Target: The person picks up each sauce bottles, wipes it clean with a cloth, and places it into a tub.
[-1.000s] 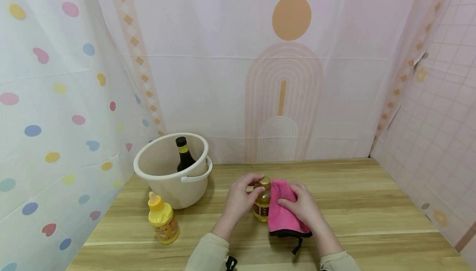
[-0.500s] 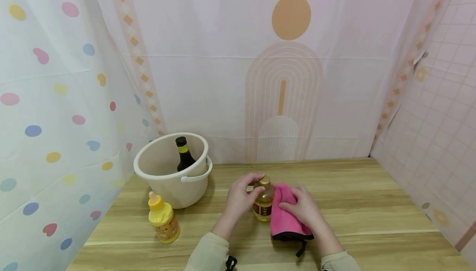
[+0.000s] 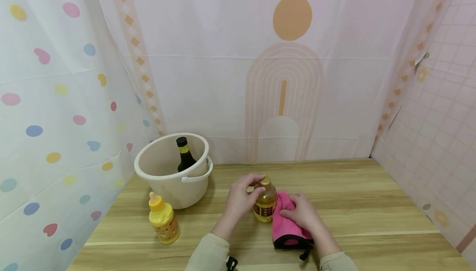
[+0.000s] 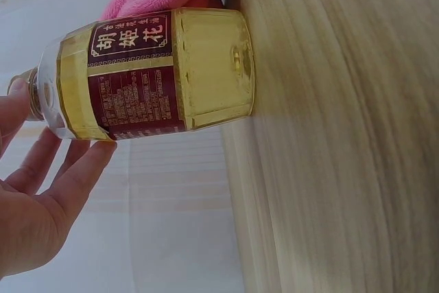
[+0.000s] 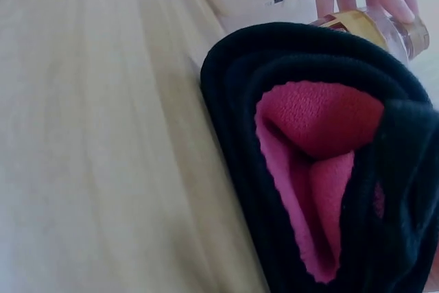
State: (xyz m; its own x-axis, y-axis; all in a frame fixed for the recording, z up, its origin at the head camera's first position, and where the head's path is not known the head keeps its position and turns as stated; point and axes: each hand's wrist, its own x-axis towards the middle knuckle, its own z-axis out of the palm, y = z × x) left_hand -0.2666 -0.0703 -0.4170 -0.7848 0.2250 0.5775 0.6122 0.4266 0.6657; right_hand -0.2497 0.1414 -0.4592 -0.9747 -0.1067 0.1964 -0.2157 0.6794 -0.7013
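Observation:
My left hand [image 3: 241,194] grips a small oil bottle [image 3: 265,211] at its gold cap and neck, thumb and fingers around it. The bottle stands upright on the table; in the left wrist view its dark red label and yellow oil show. At the bottle's right side, my right hand [image 3: 303,211] pinches a pink terry cleaning mitt [image 3: 284,225] between thumb and fingers. The mitt lies close against the glass. Its black-edged opening [image 5: 236,94] faces the person, with pink lining and a dark strap showing in the right wrist view. There the right hand is hidden behind it.
A cream bucket [image 3: 176,188] with a handle stands back left, holding a dark bottle [image 3: 184,155] with a black cap. Before it is a yellow squeeze bottle [image 3: 163,221]. Curtains [image 3: 208,77] hang behind the wooden table [image 3: 364,213].
The pink mitt has slid down and slightly right beside the oil bottle with my right hand, uncovering more of the label. My left hand stays on the cap and neck.

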